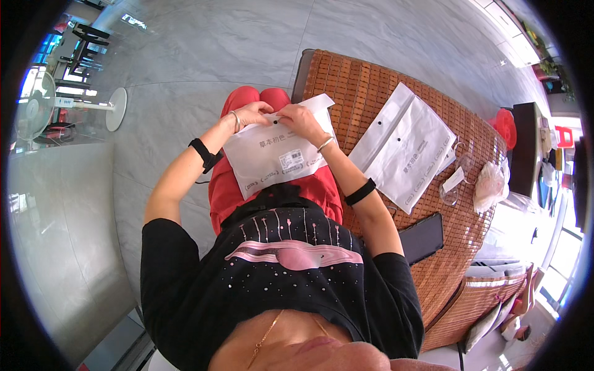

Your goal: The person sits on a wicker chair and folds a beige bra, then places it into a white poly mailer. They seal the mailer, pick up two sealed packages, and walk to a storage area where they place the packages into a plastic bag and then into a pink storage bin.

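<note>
A white bag (pixel 262 157) with printed writing and a barcode label lies across my lap, over red trousers (pixel 325 185). At its upper edge sits a small black snap button (pixel 275 122). My left hand (pixel 253 116) grips this edge to the left of the button. From the other side, my right hand (pixel 299 120) pinches the edge close to the button, fingers bent. A white flap corner (pixel 323 101) sticks out beyond my right hand. The undersides of the fingers are hidden.
To my right, more white bags (pixel 403 148) lie on a brown tile mat (pixel 352 79) covering a seat. A dark phone (pixel 422 237), clear plastic packaging (pixel 449 194) and a crumpled plastic bag (pixel 491 185) are there too. A white fan (pixel 116 109) stands at left.
</note>
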{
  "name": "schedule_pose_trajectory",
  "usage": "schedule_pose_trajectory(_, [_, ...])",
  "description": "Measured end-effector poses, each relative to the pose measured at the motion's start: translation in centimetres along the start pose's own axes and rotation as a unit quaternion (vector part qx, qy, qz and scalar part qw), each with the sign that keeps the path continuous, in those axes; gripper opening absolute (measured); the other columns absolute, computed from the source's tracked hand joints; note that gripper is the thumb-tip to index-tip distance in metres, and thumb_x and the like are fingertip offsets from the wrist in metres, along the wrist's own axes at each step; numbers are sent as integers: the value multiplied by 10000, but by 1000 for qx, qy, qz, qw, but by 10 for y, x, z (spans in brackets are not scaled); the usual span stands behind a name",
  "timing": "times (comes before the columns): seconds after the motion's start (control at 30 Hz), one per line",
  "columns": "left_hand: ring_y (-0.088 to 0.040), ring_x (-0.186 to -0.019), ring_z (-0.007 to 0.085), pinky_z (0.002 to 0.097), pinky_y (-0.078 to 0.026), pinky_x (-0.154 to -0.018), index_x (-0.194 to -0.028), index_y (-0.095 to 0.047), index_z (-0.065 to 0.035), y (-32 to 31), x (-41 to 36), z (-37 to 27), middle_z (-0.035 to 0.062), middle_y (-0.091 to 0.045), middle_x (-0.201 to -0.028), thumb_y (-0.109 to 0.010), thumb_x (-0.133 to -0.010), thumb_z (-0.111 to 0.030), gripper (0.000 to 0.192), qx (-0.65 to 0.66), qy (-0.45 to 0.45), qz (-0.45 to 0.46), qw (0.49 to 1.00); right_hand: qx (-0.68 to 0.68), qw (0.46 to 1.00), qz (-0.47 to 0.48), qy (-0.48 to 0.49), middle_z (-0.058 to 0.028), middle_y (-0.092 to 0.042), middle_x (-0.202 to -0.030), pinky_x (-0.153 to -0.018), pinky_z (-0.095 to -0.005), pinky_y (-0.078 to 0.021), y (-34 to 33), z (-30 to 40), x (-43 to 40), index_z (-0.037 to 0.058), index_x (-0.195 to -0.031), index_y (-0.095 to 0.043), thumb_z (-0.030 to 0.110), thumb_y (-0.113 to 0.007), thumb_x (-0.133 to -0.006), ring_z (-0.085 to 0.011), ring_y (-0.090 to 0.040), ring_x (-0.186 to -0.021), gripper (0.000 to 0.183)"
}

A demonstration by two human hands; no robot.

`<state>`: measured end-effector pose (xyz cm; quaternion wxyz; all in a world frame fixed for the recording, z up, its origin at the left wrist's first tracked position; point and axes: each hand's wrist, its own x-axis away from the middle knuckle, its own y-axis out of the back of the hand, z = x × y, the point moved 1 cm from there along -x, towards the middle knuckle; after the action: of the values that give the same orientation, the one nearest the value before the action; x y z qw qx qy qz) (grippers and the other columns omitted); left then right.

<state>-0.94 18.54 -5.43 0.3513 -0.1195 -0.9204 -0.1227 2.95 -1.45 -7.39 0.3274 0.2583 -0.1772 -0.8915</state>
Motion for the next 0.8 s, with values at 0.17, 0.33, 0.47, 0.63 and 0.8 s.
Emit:
schedule_pose_trajectory(0.17, [-615,-914,186,330,-508,-811,-1211,-520,0,2,-3,-1,120,-618,-1032,-670,-718,-4,515,73,33,50,996,-6,1000,1,-21,-102,-647,-804,-712,-376,-498,1,1,0,42,-826,-673,119,-656,-737,-281,-622,-792,120])
schedule_pose_trajectory(0.33, [-623,-905,193,337,-508,-825,-1202,-535,-2,2,-2,-1,113,-628,-1025,-673,-711,18,510,124,72,66,987,-5,1000,23,12,-105,-645,-812,-705,-351,-495,2,0,-3,16,-839,-671,71,-670,-718,-273,-617,-763,132])
schedule_pose_trajectory(0.47, [-610,-951,199,342,-503,-845,-1227,-519,-6,3,-1,-2,118,-609,-1076,-666,-696,38,553,149,80,100,980,-12,999,37,32,-98,-643,-798,-702,-350,-495,5,-2,-5,22,-838,-672,66,-672,-716,-267,-617,-759,130])
schedule_pose_trajectory(0.63, [-594,-1008,202,346,-494,-875,-1263,-492,-15,5,0,-4,123,-585,-1139,-647,-695,50,592,171,75,148,971,-10,997,73,39,-100,-644,-792,-699,-351,-497,10,-4,-3,29,-832,-678,66,-667,-730,-267,-620,-760,109])
schedule_pose_trajectory(0.8, [-594,-1010,213,355,-484,-894,-1221,-532,-24,6,5,-3,108,-607,-1117,-693,-737,-6,511,288,86,177,937,-39,996,42,65,-101,-646,-776,-671,-350,-498,13,0,2,41,-801,-679,82,-657,-736,-268,-625,-730,80])
